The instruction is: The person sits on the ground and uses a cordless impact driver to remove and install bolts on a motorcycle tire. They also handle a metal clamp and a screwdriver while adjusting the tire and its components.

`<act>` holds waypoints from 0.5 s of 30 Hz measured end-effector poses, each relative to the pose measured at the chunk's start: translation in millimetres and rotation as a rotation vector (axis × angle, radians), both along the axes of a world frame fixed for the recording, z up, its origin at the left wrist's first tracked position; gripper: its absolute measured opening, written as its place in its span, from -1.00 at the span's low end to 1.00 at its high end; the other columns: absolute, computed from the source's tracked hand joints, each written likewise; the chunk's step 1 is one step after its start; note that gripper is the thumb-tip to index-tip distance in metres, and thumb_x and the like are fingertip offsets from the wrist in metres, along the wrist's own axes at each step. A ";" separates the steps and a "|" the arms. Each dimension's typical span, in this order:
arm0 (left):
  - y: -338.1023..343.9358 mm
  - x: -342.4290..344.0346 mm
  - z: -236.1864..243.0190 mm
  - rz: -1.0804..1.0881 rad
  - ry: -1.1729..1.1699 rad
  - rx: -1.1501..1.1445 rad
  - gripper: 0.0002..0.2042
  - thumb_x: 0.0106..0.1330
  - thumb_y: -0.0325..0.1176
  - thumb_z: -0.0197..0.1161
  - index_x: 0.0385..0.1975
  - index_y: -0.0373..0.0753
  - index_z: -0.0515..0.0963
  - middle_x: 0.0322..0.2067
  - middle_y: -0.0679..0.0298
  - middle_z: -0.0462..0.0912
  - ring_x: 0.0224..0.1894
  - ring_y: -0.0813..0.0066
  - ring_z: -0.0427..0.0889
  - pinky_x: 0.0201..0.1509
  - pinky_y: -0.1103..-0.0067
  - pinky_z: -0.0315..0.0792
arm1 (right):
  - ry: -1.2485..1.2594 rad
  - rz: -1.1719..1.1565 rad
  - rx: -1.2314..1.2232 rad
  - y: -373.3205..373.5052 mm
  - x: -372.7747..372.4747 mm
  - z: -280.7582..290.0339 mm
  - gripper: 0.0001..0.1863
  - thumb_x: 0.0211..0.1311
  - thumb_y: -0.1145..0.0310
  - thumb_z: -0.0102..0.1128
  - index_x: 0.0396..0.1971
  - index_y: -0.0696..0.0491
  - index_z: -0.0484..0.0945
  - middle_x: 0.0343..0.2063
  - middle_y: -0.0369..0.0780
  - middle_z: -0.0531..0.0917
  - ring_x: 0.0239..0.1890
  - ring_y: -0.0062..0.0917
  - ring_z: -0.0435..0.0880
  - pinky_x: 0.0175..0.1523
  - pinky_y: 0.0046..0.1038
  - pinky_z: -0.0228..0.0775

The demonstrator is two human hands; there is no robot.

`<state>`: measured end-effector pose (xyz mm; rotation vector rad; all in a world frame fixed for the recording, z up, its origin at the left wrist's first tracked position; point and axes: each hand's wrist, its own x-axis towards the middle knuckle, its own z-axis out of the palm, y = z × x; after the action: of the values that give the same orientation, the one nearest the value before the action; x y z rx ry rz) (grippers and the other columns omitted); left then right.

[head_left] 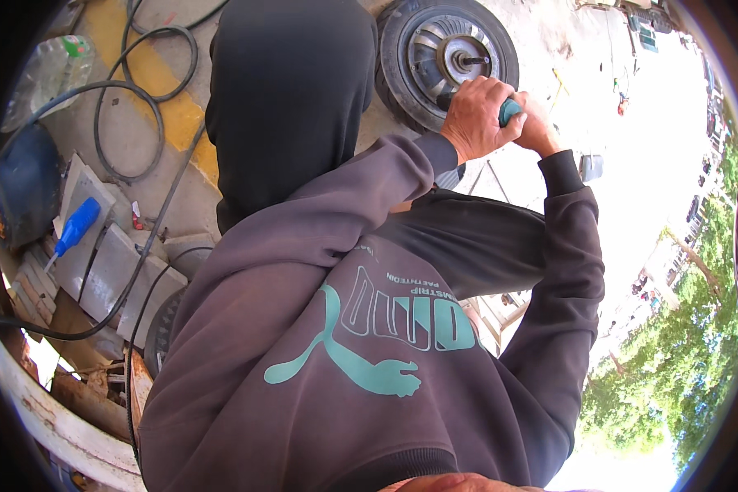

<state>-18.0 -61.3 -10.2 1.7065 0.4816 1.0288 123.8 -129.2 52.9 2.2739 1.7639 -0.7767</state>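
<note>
Both my hands are closed together on a teal tool handle (510,109), whose rounded end shows between them. My left hand (476,119) lies over the handle from the left, fingers curled. My right hand (535,125) grips it from the right, partly hidden behind my left. They are at the lower edge of a black tire (402,78) on a silver-grey hub (430,49) with a short protruding axle (470,60). Most of the tool is hidden by my hands and I cannot make out exactly where its working end meets the wheel.
Black hose (164,127) coils over pavement with a yellow stripe (164,74) at left, near a clear plastic bottle (45,86), broken tiles (115,291), a blue-handled tool (78,225) and scrap. My legs flank the work. Trees (672,361) and bright open ground lie rightward.
</note>
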 end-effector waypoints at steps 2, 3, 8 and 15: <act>-1.0 -1.3 2.4 0.014 -0.007 -0.016 -0.70 0.24 -0.10 0.27 -0.26 -0.22 0.49 -0.34 0.12 0.54 -0.23 0.07 0.54 -0.08 0.25 0.41 | -0.024 0.045 0.016 9.3 -0.3 4.3 -0.77 -0.12 0.39 0.33 -0.37 0.07 0.61 -0.50 -0.02 0.68 -0.34 -0.03 0.70 -0.21 -0.16 0.56; 0.5 0.3 3.2 -0.034 0.033 0.004 -0.68 0.25 -0.09 0.28 -0.22 -0.22 0.48 -0.30 0.11 0.54 -0.19 0.07 0.54 -0.03 0.24 0.39 | -0.014 0.061 0.061 1.6 12.2 -5.2 -0.75 -0.15 0.40 0.34 -0.37 0.08 0.60 -0.50 -0.02 0.68 -0.34 -0.04 0.70 -0.23 -0.16 0.55; 2.0 -10.4 7.9 -0.045 0.072 0.055 -0.57 0.27 -0.04 0.30 -0.08 -0.24 0.44 -0.15 0.10 0.53 -0.06 0.04 0.51 0.09 0.23 0.33 | -0.034 0.156 0.014 9.4 29.0 -8.2 -0.77 -0.11 0.44 0.34 -0.36 0.06 0.62 -0.44 -0.09 0.71 -0.27 -0.10 0.70 -0.15 -0.16 0.54; -1.3 -35.0 2.7 -0.084 0.016 0.103 -0.48 0.27 -0.09 0.36 0.08 -0.27 0.38 -0.02 0.01 0.48 0.04 -0.02 0.46 0.16 0.21 0.33 | -0.173 0.320 0.192 28.0 -11.1 15.4 -0.90 0.04 0.42 0.21 -0.42 -0.07 0.66 -0.34 -0.36 0.69 -0.09 -0.43 0.62 0.09 -0.34 0.36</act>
<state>-52.9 -62.6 -7.5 1.8119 0.3699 0.9946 112.8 -101.2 68.3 2.0140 2.1199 -0.3554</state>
